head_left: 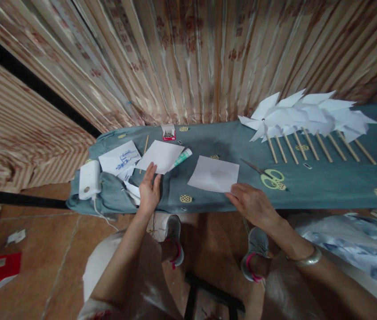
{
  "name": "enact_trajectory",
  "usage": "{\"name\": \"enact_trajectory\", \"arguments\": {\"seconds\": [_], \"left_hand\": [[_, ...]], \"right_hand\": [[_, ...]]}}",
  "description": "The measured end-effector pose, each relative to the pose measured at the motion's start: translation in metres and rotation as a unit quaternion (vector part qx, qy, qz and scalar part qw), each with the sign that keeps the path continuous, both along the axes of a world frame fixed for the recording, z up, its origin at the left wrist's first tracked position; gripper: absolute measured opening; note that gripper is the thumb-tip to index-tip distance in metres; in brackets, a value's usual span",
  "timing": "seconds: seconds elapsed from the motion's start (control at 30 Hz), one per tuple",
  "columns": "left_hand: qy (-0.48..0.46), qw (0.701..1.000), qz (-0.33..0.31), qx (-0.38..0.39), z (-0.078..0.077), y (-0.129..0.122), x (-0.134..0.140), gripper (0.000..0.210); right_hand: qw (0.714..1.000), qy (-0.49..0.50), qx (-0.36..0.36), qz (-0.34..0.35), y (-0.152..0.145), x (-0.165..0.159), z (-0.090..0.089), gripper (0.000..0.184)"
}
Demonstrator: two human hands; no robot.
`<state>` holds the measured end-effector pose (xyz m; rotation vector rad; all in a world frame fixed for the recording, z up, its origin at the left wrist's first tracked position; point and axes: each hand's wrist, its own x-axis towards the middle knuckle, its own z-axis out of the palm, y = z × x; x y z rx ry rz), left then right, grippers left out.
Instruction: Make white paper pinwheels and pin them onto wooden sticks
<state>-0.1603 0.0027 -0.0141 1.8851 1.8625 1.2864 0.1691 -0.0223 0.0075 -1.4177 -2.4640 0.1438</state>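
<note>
My left hand (150, 190) rests with its fingers stretched out at the near edge of a white square of paper (162, 154). That square partly covers a green-and-white tube (182, 158) and a thin wooden stick (146, 144). My right hand (253, 203) pinches the near right corner of a second white sheet of paper (214, 173), which lies on the cloth-covered table. To the right of this sheet are scissors with light green handles (271, 178), their blades slightly apart and pointing to the upper left.
White paper pinwheels on wooden sticks (308, 115) lie overlapped along the table's right side. A small red box of metal pins (169, 134) stands at the back. On the left are a paper with a blue drawing (120, 158) and a white corded device (89, 180). Curtains (191, 62) hang behind.
</note>
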Motion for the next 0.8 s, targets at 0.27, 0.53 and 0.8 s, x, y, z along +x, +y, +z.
{"name": "enact_trajectory", "arguments": {"seconds": [0.27,0.53,0.8], "left_hand": [[0.06,0.998,-0.001,0.016,0.012,-0.008,-0.005,0.048],[0.045,0.999,-0.005,0.001,0.015,-0.012,-0.005,0.047],[0.001,1.0,0.006,-0.02,0.005,-0.012,-0.006,0.049]], "right_hand": [[0.999,0.009,0.027,0.015,0.001,0.002,-0.002,0.031],[0.999,0.006,0.033,0.018,0.001,0.002,-0.001,0.029],[0.999,0.013,0.033,0.016,0.0,0.001,-0.001,0.03]]}}
